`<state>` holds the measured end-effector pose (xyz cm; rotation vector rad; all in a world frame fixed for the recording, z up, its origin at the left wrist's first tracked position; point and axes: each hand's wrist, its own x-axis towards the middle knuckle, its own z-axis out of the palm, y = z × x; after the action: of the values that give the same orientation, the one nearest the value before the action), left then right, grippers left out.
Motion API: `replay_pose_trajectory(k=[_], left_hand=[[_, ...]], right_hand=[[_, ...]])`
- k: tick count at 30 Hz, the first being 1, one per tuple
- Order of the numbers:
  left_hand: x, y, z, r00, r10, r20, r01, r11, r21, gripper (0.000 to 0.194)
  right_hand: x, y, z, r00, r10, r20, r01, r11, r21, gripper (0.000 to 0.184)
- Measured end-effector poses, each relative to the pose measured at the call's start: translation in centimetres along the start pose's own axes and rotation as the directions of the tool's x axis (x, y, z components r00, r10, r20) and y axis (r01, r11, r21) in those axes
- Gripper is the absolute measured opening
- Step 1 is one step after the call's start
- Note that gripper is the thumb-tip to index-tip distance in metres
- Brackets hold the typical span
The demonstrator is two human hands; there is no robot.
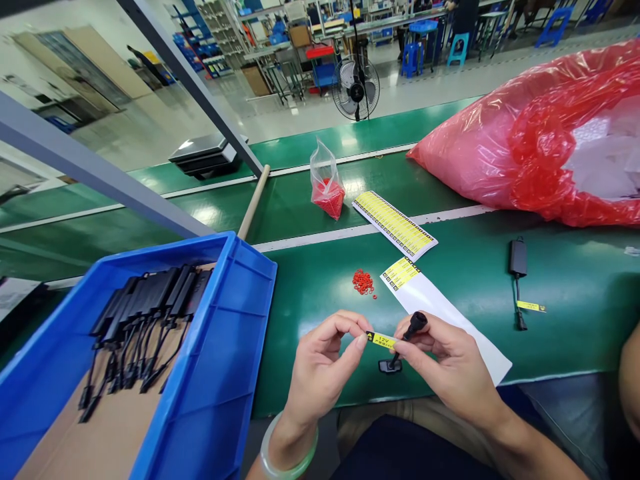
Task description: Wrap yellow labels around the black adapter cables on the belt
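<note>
My left hand (325,370) pinches one end of a yellow and black label (382,340) marked "12V" between thumb and fingertips. With thumb and fingers closed, my right hand (447,353) grips a black cable (416,324) by its connector end, and the other end of the label meets it there. Below the fingers, the small black box (390,366) on this cable shows end-on, just over the green table. Past my hands lie a partly used label sheet (445,320), a fuller label sheet (395,225) and a small pile of red rings (363,281).
At left stands a blue bin (263,273) holding several black boxes with cables (150,300) on cardboard. A labelled black box with cable (519,260) lies at right. Beyond are a clear bag of red rings (329,193) and a large red plastic bag (480,147). Someone's arm (630,380) shows at the right edge.
</note>
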<state>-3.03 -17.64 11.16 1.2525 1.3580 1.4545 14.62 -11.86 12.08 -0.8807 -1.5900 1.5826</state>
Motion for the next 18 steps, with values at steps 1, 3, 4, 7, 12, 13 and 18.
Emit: replay_pose_trajectory(k=[1,3,4,7,12,13,18], left_hand=[[-0.02,-0.01,0.02,1.000,-0.001,-0.002,0.001,1.000,0.003,0.008],[-0.06,-0.01,0.06,1.000,0.003,-0.004,-0.003,1.000,0.002,0.008],[-0.06,0.00,0.07,1.000,0.007,-0.005,-0.007,1.000,0.000,0.008],[-0.01,0.03,0.06,1.000,0.016,-0.011,-0.016,1.000,0.005,0.009],[-0.01,0.01,0.09,1.000,0.014,-0.023,-0.014,1.000,0.011,0.009],[-0.05,0.00,0.14,1.000,0.015,-0.026,-0.015,1.000,0.011,0.009],[-0.32,-0.09,0.52,0.998,0.028,-0.048,-0.027,0.999,0.023,0.009]], right_hand=[[-0.05,-0.02,-0.01,1.000,0.000,0.002,0.000,1.000,-0.001,0.011],[-0.14,-0.07,-0.02,1.000,-0.002,0.005,0.002,1.000,-0.003,0.010],[-0.16,-0.08,-0.02,1.000,-0.002,0.005,0.002,1.000,-0.003,0.010],[-0.09,-0.10,0.01,1.000,-0.001,0.004,0.001,1.000,0.000,0.010],[0.13,-0.05,0.11,1.000,0.003,0.001,-0.003,1.000,0.003,0.010],[0.10,-0.02,0.12,1.000,0.001,-0.002,-0.001,1.000,-0.004,0.010],[-0.41,0.51,0.39,0.997,-0.015,-0.072,0.010,0.998,-0.064,0.006]])
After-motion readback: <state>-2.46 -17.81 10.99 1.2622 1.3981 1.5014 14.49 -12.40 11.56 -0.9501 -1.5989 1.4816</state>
